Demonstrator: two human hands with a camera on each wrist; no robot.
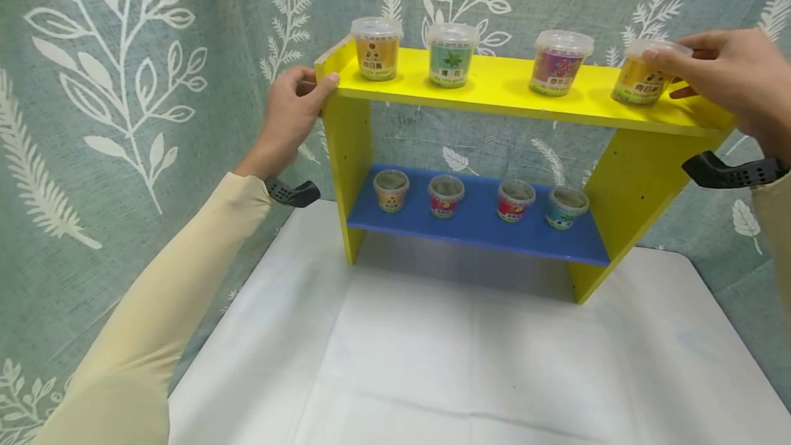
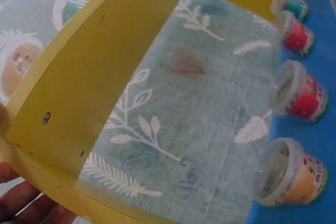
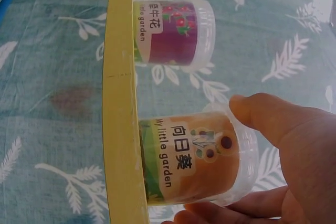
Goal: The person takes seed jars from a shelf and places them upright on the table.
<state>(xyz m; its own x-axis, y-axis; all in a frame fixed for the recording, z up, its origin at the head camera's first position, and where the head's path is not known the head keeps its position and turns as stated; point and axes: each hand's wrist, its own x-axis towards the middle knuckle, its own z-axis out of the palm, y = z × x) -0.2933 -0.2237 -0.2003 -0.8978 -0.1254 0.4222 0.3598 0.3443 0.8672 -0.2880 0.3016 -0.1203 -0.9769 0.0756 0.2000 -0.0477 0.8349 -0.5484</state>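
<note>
the rightmost orange cup (image 1: 640,84) is stood on the yellow top board (image 1: 497,84), pinched near its top by the right hand (image 1: 732,67), apparently so its label (image 3: 176,156) is left uncovered. three lidded cups (image 1: 450,60) are spaced beside it; the board's left corner is gripped by the left hand (image 1: 290,115), presumably for steadiness. below, four cups (image 1: 515,203) are borne by the blue board (image 1: 478,218).

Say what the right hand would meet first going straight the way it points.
The orange cup the hand holds; beyond it, probably the purple cup, though depth along that line is unclear.
</note>
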